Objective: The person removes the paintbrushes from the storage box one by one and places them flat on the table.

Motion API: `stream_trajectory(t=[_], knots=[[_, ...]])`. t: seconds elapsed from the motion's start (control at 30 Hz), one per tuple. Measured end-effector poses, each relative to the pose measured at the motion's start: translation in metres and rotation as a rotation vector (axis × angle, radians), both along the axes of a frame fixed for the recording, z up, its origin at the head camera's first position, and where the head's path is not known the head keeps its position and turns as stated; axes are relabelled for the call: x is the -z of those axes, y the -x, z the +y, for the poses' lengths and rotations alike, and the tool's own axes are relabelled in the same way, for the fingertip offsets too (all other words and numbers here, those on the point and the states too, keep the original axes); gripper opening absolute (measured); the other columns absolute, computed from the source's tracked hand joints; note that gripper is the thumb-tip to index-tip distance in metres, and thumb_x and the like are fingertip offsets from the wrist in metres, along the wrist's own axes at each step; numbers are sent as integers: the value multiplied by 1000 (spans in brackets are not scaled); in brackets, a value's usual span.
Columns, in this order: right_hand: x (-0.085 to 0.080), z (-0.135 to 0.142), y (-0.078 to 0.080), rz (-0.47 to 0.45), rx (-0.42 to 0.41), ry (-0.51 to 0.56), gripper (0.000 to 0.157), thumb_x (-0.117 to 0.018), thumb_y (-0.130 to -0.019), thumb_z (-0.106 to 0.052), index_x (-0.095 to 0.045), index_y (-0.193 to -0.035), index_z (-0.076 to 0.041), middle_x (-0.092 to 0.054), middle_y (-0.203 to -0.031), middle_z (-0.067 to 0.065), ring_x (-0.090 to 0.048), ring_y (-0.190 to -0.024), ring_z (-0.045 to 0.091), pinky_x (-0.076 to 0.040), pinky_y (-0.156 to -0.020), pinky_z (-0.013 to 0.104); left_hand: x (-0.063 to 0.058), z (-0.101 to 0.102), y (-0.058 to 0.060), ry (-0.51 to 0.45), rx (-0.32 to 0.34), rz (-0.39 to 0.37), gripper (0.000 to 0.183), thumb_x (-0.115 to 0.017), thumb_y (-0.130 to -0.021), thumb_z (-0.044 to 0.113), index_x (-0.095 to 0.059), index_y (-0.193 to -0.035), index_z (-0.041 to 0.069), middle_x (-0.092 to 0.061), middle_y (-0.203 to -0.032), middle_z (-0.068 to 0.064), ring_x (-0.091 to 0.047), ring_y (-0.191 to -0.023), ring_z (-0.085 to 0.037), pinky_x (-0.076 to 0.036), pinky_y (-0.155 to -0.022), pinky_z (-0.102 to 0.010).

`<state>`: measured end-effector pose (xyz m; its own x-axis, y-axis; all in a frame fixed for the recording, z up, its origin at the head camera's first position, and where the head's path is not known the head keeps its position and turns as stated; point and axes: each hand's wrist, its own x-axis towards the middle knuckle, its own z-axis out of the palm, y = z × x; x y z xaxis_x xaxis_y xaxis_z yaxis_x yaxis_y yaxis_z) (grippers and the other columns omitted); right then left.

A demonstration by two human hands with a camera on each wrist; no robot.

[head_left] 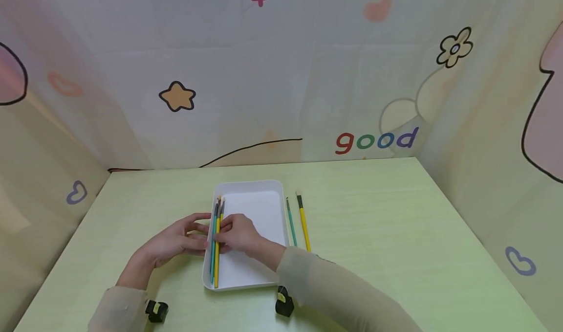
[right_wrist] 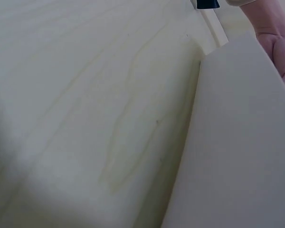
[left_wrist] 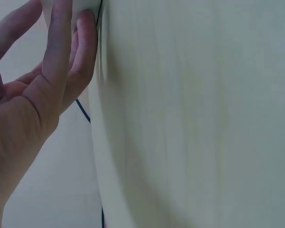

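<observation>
A white rectangular tray (head_left: 255, 272) lies on the table, with several slim paintbrushes along its left wall. Among them show a teal paintbrush (head_left: 213, 261) and a yellow paintbrush (head_left: 217, 271), bristles pointing away from me. Reaching across the tray, my right hand (head_left: 239, 232) pinches a yellow paintbrush in this group; its fingertips partly cover the handles. My left hand (head_left: 180, 236) stays outside, its spread fingers touching the tray's left side. The left wrist view has these fingers (left_wrist: 57, 52) against the white wall. Only the tray's outer wall (right_wrist: 237, 137) and the left hand (right_wrist: 280, 47) show in the right wrist view.
Right of the tray lie another teal paintbrush (head_left: 291, 222) and a thicker yellow paintbrush (head_left: 303, 222), partly behind the right sleeve. Small black wrist cameras hang by the left sleeve (head_left: 157, 311) and right sleeve (head_left: 284, 301). A printed cloth (head_left: 246, 102) encloses the pale table (head_left: 374, 224).
</observation>
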<state>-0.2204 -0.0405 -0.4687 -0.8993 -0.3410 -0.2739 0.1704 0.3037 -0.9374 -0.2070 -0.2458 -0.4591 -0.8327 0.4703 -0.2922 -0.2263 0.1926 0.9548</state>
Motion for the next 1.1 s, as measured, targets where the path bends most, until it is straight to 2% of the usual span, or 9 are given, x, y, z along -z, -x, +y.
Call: stream_trajectory(t=[0.43,0.63,1.1], knots=[[-5,7,-3,-58,34,52,25,-73,-91,4,-62,-113,4,-64,-91,7,-67,-72,18,-62,-60,33,3,0,1,2,-7,2,82,-71,-94,2,-21,-159,1,-42,-140,-31,-65,-109,-33,-58,-93,-44],[-5,18,1,-101,43,68,27,-73,-92,2,-61,-117,4,-64,-95,9,-69,-76,19,-62,-62,33,2,1,0,12,-15,1,83,-72,-94,3,-21,-159,1,-42,-140,-31,-65,-109,-33,-58,-93,-44],[-15,47,10,-133,14,56,32,-72,-95,-4,-59,-124,0,-66,-101,11,-71,-80,20,-62,-66,33,2,2,-1,12,-23,-11,84,-72,-94,4,-20,-160,3,-42,-142,-30,-64,-110,-34,-57,-93,-45]])
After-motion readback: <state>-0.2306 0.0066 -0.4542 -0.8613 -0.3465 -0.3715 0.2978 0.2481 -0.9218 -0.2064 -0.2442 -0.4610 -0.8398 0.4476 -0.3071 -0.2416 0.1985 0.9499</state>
